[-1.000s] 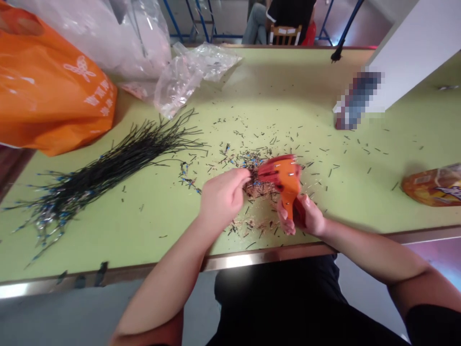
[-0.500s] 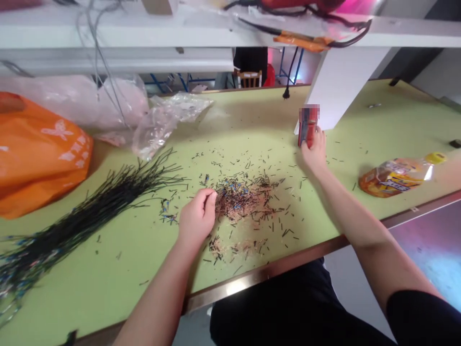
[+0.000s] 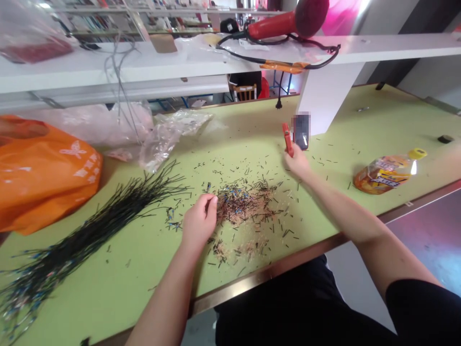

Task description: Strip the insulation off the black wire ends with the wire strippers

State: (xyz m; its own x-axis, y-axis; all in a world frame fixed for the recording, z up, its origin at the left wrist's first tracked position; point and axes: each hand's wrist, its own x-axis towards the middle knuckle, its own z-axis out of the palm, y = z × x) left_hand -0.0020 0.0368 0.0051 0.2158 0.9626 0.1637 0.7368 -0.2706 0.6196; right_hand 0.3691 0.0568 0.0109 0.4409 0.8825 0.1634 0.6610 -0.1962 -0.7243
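Head view: right hand (image 3: pixel 298 162) partly hides a red tool (image 3: pixel 287 137).

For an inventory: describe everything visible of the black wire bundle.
The black wire bundle has many thin strands lying loosely on the green table, slanting from lower left toward the middle. Its near ends splay, with blue and silvery tips; the far, black ends fan out. The left hand is apart from it.

Only one cam, head-worn: it looks fwd & down, from near, at table (image 3: pixel 118 278), w/ L hand (image 3: pixel 200 218), R hand (image 3: pixel 298 162), shelf (image 3: pixel 90 72) at top.
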